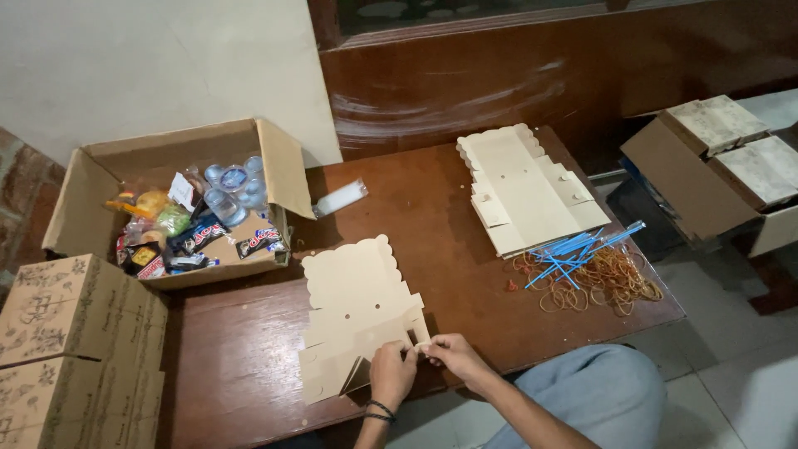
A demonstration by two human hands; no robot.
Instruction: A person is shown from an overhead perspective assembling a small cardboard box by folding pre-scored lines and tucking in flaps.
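Observation:
A flat, beige die-cut cardboard sheet (356, 308) with a scalloped far edge lies on the brown wooden table (440, 241) near its front edge. My left hand (391, 372) pinches a folded flap at the sheet's near right corner. My right hand (449, 353) meets it there, fingertips on the same flap. A dark band circles my left wrist.
A stack of the same flat sheets (528, 191) lies at the back right, with blue straws (578, 247) and loose rubber bands (598, 278) beside it. An open carton of snacks and water cups (187, 204) stands at the left, patterned boxes (75, 349) below it, more boxes (731, 158) far right.

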